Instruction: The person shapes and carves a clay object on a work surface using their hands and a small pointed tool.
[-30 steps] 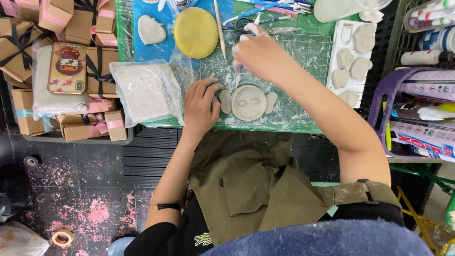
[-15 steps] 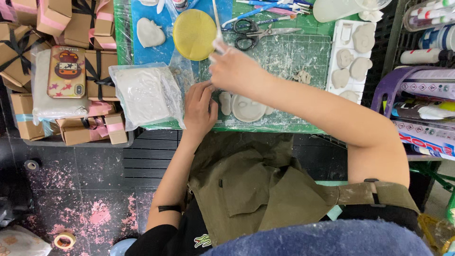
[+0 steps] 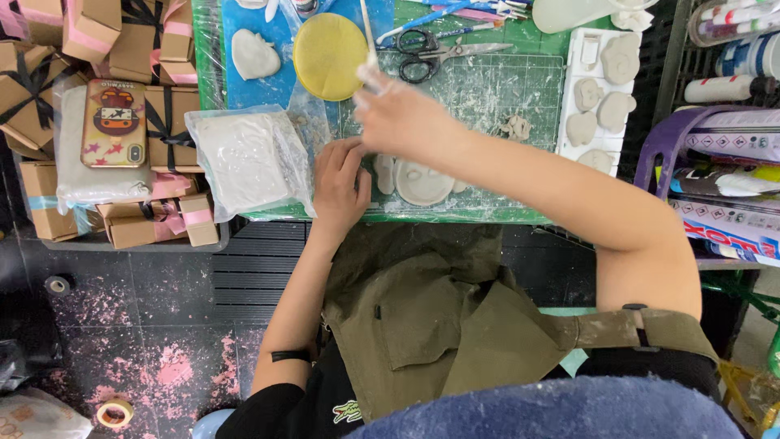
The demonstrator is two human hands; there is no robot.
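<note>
My left hand (image 3: 341,183) rests with bent fingers on the green cutting mat (image 3: 504,97), holding nothing. Its fingertips lie against the left side of a round white clay face (image 3: 422,185). My right hand (image 3: 398,118) is blurred and reaches up and left over the mat. Its fingertips are pinched on the lower end of a thin white stick (image 3: 367,28) beside a yellow disc (image 3: 327,55). The clay face lies flat on the mat below my right wrist.
Scissors (image 3: 426,57) lie behind my right hand. A plastic bag of white clay (image 3: 244,158) sits left of my left hand. A white tray (image 3: 569,150) with clay shapes stands at the right. Cardboard gift boxes (image 3: 49,106) and a phone (image 3: 114,122) fill the left.
My right hand has left the clay face and swung up and left to the thin stick by the yellow disc. My left hand has stayed beside the clay face.
</note>
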